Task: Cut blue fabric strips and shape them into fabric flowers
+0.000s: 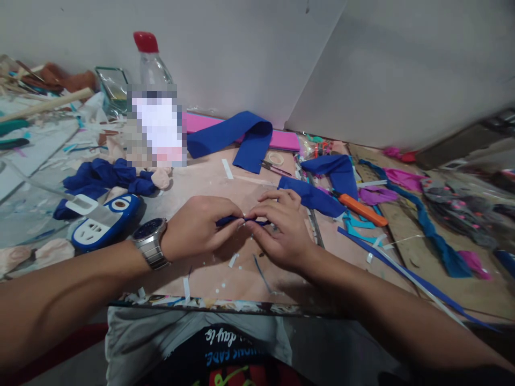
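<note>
A small dark blue fabric strip (226, 220) is pinched between my two hands over the middle of the table. My left hand (199, 228), below a metal wristwatch (151, 241), grips its left part between thumb and fingers. My right hand (281, 222) pinches it at the centre, fingertips touching those of my left hand; a short end shows under the right fingers. Behind the hands a wide blue band (229, 134) lies folded over a pink case (287, 140). More blue fabric (314, 195) lies to the right of my right hand.
A bottle with a red cap (145, 42) stands behind a blurred phone-like object (159, 126). To the left are a blue-white power strip (98, 222) and bunched blue fabric (108, 177). An orange cutter (362, 209), tweezers (277, 168) and fabric scraps lie at the right.
</note>
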{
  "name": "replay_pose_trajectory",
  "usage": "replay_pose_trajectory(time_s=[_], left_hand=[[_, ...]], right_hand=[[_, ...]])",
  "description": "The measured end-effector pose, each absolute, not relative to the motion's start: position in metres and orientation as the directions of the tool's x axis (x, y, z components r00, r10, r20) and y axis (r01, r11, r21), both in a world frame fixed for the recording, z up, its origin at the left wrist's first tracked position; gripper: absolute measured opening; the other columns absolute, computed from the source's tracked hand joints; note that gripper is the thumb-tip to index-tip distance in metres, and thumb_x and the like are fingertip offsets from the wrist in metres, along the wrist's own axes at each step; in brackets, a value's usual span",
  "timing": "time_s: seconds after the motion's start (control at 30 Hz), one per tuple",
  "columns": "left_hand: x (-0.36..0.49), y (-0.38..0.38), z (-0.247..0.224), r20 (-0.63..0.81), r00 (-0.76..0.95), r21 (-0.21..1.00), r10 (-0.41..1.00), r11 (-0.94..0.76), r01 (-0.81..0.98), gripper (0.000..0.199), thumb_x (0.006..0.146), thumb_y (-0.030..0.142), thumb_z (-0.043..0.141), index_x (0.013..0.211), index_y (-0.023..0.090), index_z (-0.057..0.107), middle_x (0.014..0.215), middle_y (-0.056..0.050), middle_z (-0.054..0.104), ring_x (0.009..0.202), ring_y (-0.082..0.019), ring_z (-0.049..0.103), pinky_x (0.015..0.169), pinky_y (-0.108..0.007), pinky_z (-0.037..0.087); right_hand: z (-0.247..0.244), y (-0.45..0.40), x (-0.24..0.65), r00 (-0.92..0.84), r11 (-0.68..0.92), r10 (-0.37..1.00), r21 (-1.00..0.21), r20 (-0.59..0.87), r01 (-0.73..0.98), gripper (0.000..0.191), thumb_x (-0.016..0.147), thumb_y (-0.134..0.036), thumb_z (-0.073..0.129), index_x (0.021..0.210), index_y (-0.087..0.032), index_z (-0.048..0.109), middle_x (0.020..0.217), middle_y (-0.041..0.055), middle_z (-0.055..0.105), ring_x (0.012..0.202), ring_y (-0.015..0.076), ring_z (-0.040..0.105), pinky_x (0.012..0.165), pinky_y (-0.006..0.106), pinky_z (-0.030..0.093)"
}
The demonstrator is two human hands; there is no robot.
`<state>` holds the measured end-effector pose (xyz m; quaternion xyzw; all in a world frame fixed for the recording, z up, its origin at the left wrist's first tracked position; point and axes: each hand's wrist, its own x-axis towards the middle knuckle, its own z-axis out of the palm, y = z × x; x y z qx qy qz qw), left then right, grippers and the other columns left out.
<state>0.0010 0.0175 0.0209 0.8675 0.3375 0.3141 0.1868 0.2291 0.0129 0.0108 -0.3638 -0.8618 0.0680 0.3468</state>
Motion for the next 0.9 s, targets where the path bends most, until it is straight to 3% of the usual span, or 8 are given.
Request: replay_pose_trajectory(time_s=[0.3, 0.63, 0.9], left_hand=[[0.0012, 0.0178, 0.0224, 0.328, 0.566, 0.63, 0.756, -0.621, 0.465, 0.019, 0.097, 0.027, 0.063, 0.101, 0.019, 0.079, 0.095, -0.001, 0.082, 0.084, -0.017, 0.075, 0.075, -0.027, 0.049], [0.0025, 0.018, 0.0198, 0.311, 0.558, 0.653, 0.769, -0.599, 0.462, 0.02, 0.098, 0.028, 0.062, 0.101, 0.019, 0.08, 0.097, -0.001, 0.083, 0.086, -0.017, 0.075, 0.077, -0.026, 0.048], [-0.0002, 0.0199, 0.0272, 0.167, 0.59, 0.714, 0.79, -0.51, 0.481, 0.023, 0.098, 0.03, 0.059, 0.096, 0.019, 0.079, 0.082, 0.0, 0.078, 0.072, -0.015, 0.068, 0.069, -0.026, 0.043]], right_hand=[[0.0124, 0.0132, 0.229, -0.494, 0.72, 0.678, -0.359, 0.544, 0.594, 0.008, 0.095, -0.025, 0.062, 0.09, -0.022, 0.067, 0.086, 0.0023, 0.073, 0.108, 0.0267, 0.063, 0.102, 0.05, 0.032], [0.013, 0.0133, 0.2291, -0.514, 0.729, 0.673, -0.355, 0.532, 0.586, 0.007, 0.095, -0.026, 0.062, 0.09, -0.022, 0.066, 0.085, 0.0008, 0.073, 0.104, 0.0254, 0.064, 0.102, 0.05, 0.03], [0.0141, 0.0141, 0.2299, -0.506, 0.735, 0.659, -0.331, 0.557, 0.592, 0.007, 0.095, -0.024, 0.061, 0.088, -0.022, 0.064, 0.084, 0.0015, 0.072, 0.103, 0.0254, 0.065, 0.101, 0.05, 0.031]])
